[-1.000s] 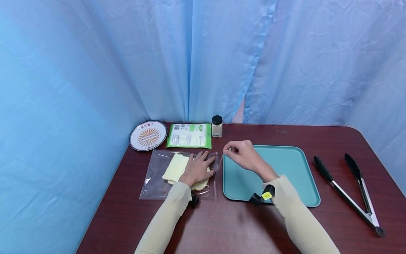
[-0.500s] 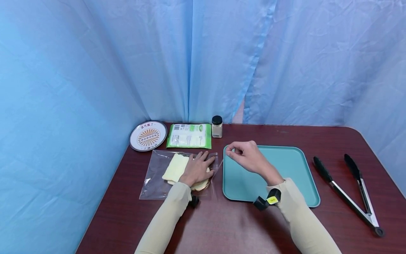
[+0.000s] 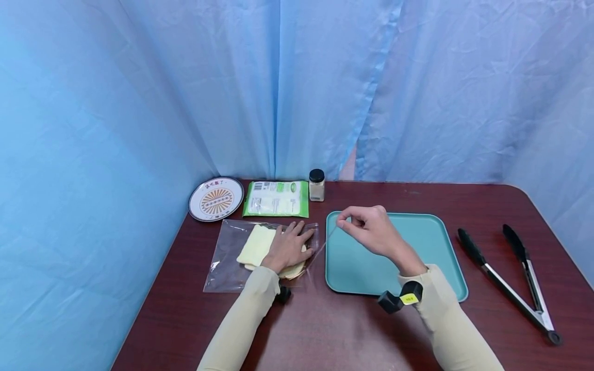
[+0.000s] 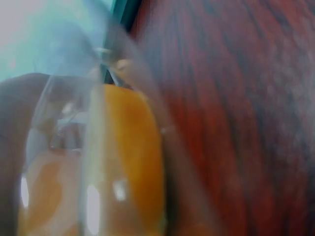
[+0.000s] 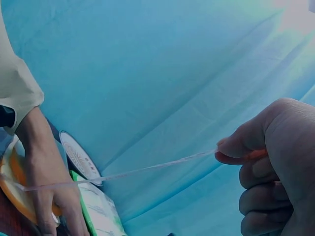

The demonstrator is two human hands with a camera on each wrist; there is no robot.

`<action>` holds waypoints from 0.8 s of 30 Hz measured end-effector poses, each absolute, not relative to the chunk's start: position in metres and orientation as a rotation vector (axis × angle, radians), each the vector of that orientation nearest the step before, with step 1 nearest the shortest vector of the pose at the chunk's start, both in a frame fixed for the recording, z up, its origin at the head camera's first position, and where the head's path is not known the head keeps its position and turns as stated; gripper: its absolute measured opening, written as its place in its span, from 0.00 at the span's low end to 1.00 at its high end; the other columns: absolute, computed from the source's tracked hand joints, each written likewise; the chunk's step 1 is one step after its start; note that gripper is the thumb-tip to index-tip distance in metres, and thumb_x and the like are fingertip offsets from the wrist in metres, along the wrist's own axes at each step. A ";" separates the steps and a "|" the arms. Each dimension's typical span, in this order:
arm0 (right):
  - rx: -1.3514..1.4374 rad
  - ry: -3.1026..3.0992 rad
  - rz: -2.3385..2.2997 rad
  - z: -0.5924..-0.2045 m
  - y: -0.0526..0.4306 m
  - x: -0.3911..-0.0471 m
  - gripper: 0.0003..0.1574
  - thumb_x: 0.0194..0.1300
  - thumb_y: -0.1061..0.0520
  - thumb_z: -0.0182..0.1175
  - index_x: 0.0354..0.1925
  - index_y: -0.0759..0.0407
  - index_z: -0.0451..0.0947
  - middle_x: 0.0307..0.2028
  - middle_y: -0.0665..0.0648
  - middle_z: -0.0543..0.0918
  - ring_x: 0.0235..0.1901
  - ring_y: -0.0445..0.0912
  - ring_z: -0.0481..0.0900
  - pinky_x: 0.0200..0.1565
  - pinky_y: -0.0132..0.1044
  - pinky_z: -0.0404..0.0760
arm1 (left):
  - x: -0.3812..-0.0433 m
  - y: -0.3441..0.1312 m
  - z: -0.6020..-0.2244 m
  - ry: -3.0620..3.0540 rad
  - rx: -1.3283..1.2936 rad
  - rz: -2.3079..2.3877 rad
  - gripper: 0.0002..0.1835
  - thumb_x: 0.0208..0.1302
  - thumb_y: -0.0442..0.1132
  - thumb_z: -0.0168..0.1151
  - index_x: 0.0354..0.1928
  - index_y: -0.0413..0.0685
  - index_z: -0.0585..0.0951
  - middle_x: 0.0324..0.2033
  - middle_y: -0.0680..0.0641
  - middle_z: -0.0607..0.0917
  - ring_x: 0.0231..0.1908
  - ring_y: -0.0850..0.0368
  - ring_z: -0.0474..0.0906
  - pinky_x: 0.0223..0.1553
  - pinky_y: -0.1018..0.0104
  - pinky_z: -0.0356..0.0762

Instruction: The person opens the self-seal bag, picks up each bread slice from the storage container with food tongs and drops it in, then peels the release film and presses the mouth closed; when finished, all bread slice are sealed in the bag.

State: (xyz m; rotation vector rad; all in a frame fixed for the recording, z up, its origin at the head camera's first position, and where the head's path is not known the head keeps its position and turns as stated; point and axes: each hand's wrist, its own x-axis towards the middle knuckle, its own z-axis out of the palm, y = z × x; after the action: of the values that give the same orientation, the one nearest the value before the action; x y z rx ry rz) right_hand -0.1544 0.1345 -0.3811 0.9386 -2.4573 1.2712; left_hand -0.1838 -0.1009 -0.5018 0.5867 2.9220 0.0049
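Observation:
A clear plastic bag (image 3: 225,265) lies on the table with slices of bread (image 3: 257,246) in it. My left hand (image 3: 287,248) rests on the bag over the bread, its fingers spread. In the left wrist view, a brown crust (image 4: 140,147) shows blurred through the film. Thumb and forefinger of my right hand (image 3: 373,234), above the tray's left part, pinch the end of a thin clear strip (image 5: 157,167). The strip runs taut from those fingertips to the bag's right edge, beside the left hand.
A teal tray (image 3: 417,252) lies right of the bag. Tongs (image 3: 508,288) with black tips lie spread farther right. At the back stand or lie a patterned plate (image 3: 216,199), a green-and-white packet (image 3: 277,199) and a black-lidded jar (image 3: 317,186). Blue curtains (image 3: 209,93) hang behind.
My right hand has moved to the right with the strip's end, and a longer stretch of strip now shows between it and the bag. The left hand has stayed in place.

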 end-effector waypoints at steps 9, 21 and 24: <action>0.935 -2.412 1.281 -0.374 0.141 -0.148 0.08 0.65 0.66 0.65 0.34 0.54 0.86 0.11 0.45 0.62 0.12 0.32 0.57 0.19 0.29 0.63 | -0.184 -0.101 -0.502 2.920 0.594 0.006 0.31 0.72 0.62 0.51 0.74 0.64 0.68 0.77 0.45 0.63 0.76 0.46 0.61 0.73 0.40 0.62; 0.922 -2.355 1.283 -0.365 0.152 -0.137 0.12 0.62 0.69 0.66 0.35 0.51 0.86 0.10 0.45 0.62 0.13 0.31 0.56 0.18 0.29 0.61 | -0.185 -0.102 -0.503 2.919 0.601 0.022 0.32 0.71 0.63 0.51 0.74 0.64 0.68 0.77 0.45 0.63 0.76 0.46 0.60 0.74 0.40 0.61; 0.922 -2.343 1.284 -0.363 0.154 -0.133 0.13 0.61 0.69 0.66 0.35 0.51 0.86 0.10 0.46 0.62 0.13 0.31 0.56 0.17 0.28 0.60 | -0.184 -0.101 -0.502 2.918 0.599 0.027 0.32 0.71 0.63 0.51 0.74 0.64 0.68 0.77 0.45 0.63 0.76 0.46 0.60 0.74 0.39 0.61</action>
State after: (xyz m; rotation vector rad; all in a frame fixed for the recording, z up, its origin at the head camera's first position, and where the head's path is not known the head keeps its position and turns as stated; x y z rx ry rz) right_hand -0.1333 0.1538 -0.3632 0.9224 -2.3426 1.2843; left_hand -0.1842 -0.1015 -0.5023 0.5989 2.9183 0.0267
